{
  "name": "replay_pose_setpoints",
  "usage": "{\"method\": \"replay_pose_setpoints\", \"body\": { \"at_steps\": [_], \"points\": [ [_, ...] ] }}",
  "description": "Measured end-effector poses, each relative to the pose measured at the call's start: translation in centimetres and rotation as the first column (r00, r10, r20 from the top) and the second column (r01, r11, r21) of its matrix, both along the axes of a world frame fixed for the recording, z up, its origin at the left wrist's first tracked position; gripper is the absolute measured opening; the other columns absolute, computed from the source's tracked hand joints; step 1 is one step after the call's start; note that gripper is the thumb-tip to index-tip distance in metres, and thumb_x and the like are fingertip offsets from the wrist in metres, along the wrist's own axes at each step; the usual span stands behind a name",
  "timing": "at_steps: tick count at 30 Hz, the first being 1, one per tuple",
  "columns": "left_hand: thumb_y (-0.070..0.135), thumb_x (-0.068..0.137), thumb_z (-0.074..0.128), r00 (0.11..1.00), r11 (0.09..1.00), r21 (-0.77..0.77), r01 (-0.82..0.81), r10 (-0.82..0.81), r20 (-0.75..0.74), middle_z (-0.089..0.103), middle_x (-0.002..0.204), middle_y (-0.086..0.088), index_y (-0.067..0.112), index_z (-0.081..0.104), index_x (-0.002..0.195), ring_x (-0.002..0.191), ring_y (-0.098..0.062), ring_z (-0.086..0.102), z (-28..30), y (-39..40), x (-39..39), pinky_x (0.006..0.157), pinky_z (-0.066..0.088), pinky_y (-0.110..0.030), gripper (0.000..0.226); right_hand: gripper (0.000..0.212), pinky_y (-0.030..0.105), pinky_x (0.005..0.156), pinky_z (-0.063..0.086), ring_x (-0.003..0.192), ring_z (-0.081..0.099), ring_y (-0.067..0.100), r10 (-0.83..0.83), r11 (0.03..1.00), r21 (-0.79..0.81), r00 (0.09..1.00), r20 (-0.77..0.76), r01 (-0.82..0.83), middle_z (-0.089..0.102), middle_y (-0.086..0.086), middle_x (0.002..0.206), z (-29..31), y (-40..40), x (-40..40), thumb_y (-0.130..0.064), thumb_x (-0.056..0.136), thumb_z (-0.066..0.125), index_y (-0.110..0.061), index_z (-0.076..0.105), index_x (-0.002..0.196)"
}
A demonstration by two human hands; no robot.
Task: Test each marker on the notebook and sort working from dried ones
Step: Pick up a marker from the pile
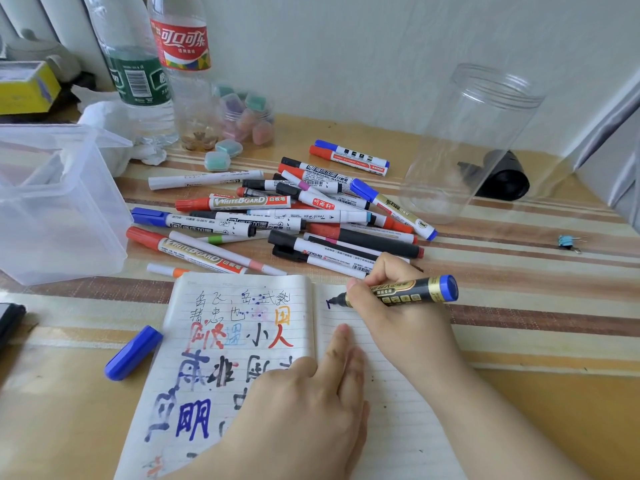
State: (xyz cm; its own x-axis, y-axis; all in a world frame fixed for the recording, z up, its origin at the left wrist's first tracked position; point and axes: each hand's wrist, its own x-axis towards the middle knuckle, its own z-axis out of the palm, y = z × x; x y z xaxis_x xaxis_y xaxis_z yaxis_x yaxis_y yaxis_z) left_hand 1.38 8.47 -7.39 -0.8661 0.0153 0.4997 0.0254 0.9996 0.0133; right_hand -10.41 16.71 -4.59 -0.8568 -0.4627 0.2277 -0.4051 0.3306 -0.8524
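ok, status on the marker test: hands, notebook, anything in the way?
Right hand grips black-and-gold blue marker, tip on open lined notebook. Left hand flat, holding pages. Loose blue cap beside notebook; nothing blocking.

We read "WHITEBOARD" on two red-capped markers (232, 201) (187, 251) in the middle of the frame. At upper left, a bottle's red label (181, 45) carries Coca-Cola's Chinese script. The notebook (239, 344) at lower centre bears handwritten Chinese characters, among them "小人".

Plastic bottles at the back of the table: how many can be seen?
2. The green-label bottle stands back left; the red-label bottle stands immediately to its right. Both tops are cut off by the frame.
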Motion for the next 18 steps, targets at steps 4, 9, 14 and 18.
{"method": "replay_pose_setpoints", "body": {
  "at_steps": [4, 9, 14, 18],
  "points": [
    [0.026, 0.091, 0.021, 1.000, 1.000, 0.006, 0.005, -0.005, -0.005, 0.071, 0.102, -0.009, 0.015, 0.076, 0.087, 0.037, -0.013, 0.049, -0.03, 0.00, -0.01, 0.037, 0.034, -0.014, 0.057, 0.020, 0.019, 0.046, 0.032, 0.047, 0.037, 0.007, -0.038, 0.999, 0.009, 0.999, -0.035, 0.038, 0.040, -0.009, 0.045, -0.12, 0.08, -0.13, -0.029, 0.072, 0.059, -0.018, 0.045, 0.063],
    [0.027, 0.085, 0.034, 1.000, 1.000, 0.023, 0.009, -0.010, 0.003, 0.071, 0.102, -0.009, 0.015, 0.076, 0.087, 0.036, -0.014, 0.048, 0.09, 0.00, 0.01, 0.036, 0.034, -0.013, 0.044, 0.021, 0.019, 0.047, 0.032, 0.047, 0.036, 0.006, 0.007, 1.000, -0.008, 1.000, 0.001, -0.007, 0.040, -0.008, 0.046, -0.05, 0.21, 0.05, -0.028, 0.072, 0.060, -0.017, 0.045, 0.062],
    [0.027, 0.092, 0.020, 1.000, 1.000, 0.008, 0.005, -0.005, 0.016, 0.070, 0.104, -0.009, 0.015, 0.076, 0.088, 0.038, -0.013, 0.050, 0.11, -0.03, 0.10, 0.036, 0.035, -0.015, 0.057, 0.025, 0.019, 0.045, 0.031, 0.046, 0.034, 0.007, -0.011, 1.000, -0.008, 1.000, 0.009, 0.011, 0.038, -0.008, 0.045, -0.06, 0.14, -0.04, -0.014, 0.077, 0.065, -0.015, 0.045, 0.063],
    [0.027, 0.092, 0.021, 1.000, 1.000, 0.013, 0.008, -0.008, 0.020, 0.070, 0.104, -0.009, 0.015, 0.076, 0.088, 0.037, -0.014, 0.050, 0.16, 0.02, 0.08, 0.036, 0.035, -0.014, 0.057, 0.027, 0.018, 0.047, 0.031, 0.047, 0.036, 0.007, -0.021, 1.000, -0.020, 1.000, -0.005, 0.021, 0.040, -0.009, 0.046, -0.19, 0.18, -0.24, -0.017, 0.081, 0.065, -0.015, 0.045, 0.062]
  ]
}}
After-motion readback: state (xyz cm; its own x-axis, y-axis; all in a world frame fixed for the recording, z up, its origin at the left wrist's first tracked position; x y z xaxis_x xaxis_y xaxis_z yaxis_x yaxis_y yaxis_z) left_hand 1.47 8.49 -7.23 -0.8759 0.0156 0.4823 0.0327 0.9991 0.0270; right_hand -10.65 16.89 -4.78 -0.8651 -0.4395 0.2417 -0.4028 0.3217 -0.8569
